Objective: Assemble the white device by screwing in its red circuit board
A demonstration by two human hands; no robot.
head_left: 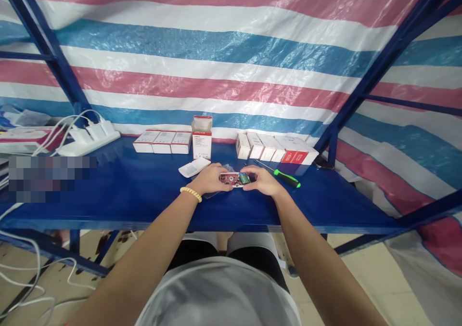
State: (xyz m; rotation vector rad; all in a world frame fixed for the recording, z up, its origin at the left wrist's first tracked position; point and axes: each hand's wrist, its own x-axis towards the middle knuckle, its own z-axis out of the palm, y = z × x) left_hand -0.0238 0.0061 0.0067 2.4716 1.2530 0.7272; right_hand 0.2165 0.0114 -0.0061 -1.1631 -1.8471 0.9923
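Between my two hands is an opened white detector housing (234,179) with a red circuit board and a green module showing. My left hand (212,178) grips its left end, fingers behind and thumb in front. At the right end, my right hand (263,180) pinches it beside the green module. A white plastic cover (194,167) lies just left of my left hand. Clear plastic film (210,194) sticks out from under that hand. To the right of my right hand rests a screwdriver (288,177) with a green and black handle.
Along the back of the blue table (119,191) stand an upright open box (202,143), a row of white boxes (162,142) and several more boxes (276,149) at right. A white power strip (90,140) with plugs and cables sits at left. Blue frame posts (332,148) flank the table.
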